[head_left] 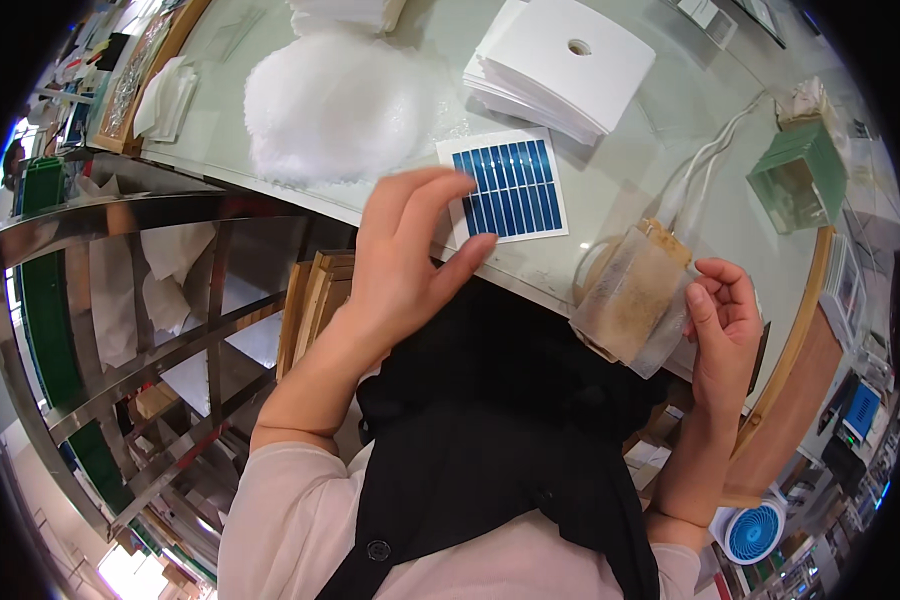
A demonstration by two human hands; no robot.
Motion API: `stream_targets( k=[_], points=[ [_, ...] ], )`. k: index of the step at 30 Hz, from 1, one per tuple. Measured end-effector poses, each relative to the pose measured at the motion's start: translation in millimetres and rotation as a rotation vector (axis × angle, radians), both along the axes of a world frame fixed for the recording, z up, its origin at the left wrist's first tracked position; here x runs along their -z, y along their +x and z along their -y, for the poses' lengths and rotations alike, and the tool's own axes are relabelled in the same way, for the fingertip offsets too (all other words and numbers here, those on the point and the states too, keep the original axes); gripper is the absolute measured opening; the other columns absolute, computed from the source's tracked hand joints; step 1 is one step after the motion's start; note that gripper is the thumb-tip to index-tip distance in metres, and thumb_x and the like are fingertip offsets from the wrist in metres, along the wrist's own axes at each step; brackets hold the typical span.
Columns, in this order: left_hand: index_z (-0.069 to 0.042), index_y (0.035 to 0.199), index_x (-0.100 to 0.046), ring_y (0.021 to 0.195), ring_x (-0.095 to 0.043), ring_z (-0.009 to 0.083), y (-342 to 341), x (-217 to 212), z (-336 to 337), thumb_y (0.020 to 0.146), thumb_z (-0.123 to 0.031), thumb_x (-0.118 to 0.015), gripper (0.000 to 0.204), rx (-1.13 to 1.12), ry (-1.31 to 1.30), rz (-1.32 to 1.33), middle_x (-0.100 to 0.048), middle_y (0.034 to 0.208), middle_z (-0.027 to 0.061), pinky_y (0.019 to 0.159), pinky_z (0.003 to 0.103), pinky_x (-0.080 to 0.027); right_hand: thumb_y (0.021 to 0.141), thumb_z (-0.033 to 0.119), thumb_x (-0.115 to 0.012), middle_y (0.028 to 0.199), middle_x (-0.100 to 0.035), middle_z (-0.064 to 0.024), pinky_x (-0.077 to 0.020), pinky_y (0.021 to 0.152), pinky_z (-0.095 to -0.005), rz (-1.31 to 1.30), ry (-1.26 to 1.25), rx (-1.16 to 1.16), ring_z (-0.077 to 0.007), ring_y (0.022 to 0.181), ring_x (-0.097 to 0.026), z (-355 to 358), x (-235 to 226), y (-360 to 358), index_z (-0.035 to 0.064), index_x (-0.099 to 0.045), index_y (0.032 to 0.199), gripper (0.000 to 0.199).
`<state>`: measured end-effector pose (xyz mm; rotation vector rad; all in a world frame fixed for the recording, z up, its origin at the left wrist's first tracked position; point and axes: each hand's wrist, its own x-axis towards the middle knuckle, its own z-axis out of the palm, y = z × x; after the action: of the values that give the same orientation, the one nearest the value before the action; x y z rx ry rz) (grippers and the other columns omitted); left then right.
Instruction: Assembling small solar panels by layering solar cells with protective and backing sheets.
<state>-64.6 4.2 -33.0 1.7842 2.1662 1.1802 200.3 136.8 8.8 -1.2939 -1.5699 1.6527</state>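
Note:
On the pale tabletop lies a small white-bordered square panel [518, 190] with rows of blue cells, like a small solar panel. My left hand [400, 240] is over its left edge, thumb and fingers apart; whether the fingertips touch it I cannot tell. At the table's front edge is a flat, brown-stained block [625, 285], partly covered by a translucent sheet [660, 335]. My right hand [725, 320] is beside it, fingers curled and thumb pressed in, pinching what looks like the sheet's right edge. White cords [705, 155] run back from the block.
Behind the panel stand a heap of white, fluffy sheets [320, 105] and a stack of white cards [575, 60] with a round hole. A green glass box [795, 180] is at the right. A metal rack [100, 230] stands left; a blue fan [752, 532] sits lower right.

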Motion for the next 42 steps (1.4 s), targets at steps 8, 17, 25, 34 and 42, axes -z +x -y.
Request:
stream_targets(
  k=[8, 17, 25, 34, 42],
  points=[
    [-0.008, 0.126, -0.046, 0.112, -0.048, 0.026, -6.8, -13.8, -19.7, 0.062, -0.027, -0.08, 0.075, 0.091, -0.227, -0.186, -0.054, 0.12, 0.0078, 0.091, 0.038, -0.033, 0.089, 0.009, -0.058, 0.079, -0.05, 0.002, -0.0356, 0.058, -0.0165, 0.091, 0.11, -0.017, -0.0035, 0.066, -0.046, 11.9, -6.8, -2.8, -0.0003, -0.052, 0.109, 0.023],
    [-0.011, 0.123, -0.05, 0.106, -0.05, 0.0256, -6.4, -16.8, -21.9, 0.058, -0.017, -0.082, 0.073, 0.147, -0.104, -0.144, -0.052, 0.114, 0.0077, 0.089, 0.039, -0.036, 0.088, 0.01, -0.057, 0.086, -0.051, -0.0015, -0.037, 0.059, -0.0182, 0.236, 0.193, -0.006, -0.0042, 0.066, -0.046, 22.1, -8.4, -2.0, -0.0013, -0.053, 0.11, 0.025],
    [-0.009, 0.123, -0.049, 0.101, -0.051, 0.0291, -7.0, -10.4, -22.2, 0.063, -0.004, -0.077, 0.066, 0.097, -0.088, 0.369, -0.049, 0.115, 0.011, 0.087, 0.036, -0.043, 0.088, 0.009, -0.055, 0.097, -0.049, -0.0018, -0.0361, 0.065, -0.0176, 0.258, 0.376, -0.059, -0.0045, 0.068, -0.043, 24.4, -8.5, -5.5, 0.0007, -0.053, 0.113, 0.026],
    [-0.008, 0.123, -0.049, 0.119, -0.047, 0.0296, -11.9, -6.0, -2.5, 0.059, -0.025, -0.082, 0.073, 0.215, -0.1, -0.092, -0.05, 0.13, 0.0116, 0.101, 0.046, -0.034, 0.086, 0.009, -0.057, 0.113, -0.05, -0.0062, -0.0374, 0.063, -0.0189, 0.314, 0.58, -0.015, -0.0059, 0.064, -0.042, 25.2, -3.8, 6.3, 0.0026, -0.055, 0.11, 0.025],
    [-0.008, 0.118, -0.052, 0.118, -0.049, 0.0285, -12.8, -4.2, 3.9, 0.063, -0.025, -0.078, 0.062, 0.254, -0.122, -0.22, -0.055, 0.124, 0.0102, 0.105, 0.05, -0.029, 0.086, 0.01, -0.058, 0.112, -0.051, -0.0068, -0.0366, 0.063, -0.0189, 0.31, 0.582, 0.03, -0.0053, 0.063, -0.04, 28.8, -7.9, 4.8, 0.0021, -0.057, 0.108, 0.023]
  ],
)
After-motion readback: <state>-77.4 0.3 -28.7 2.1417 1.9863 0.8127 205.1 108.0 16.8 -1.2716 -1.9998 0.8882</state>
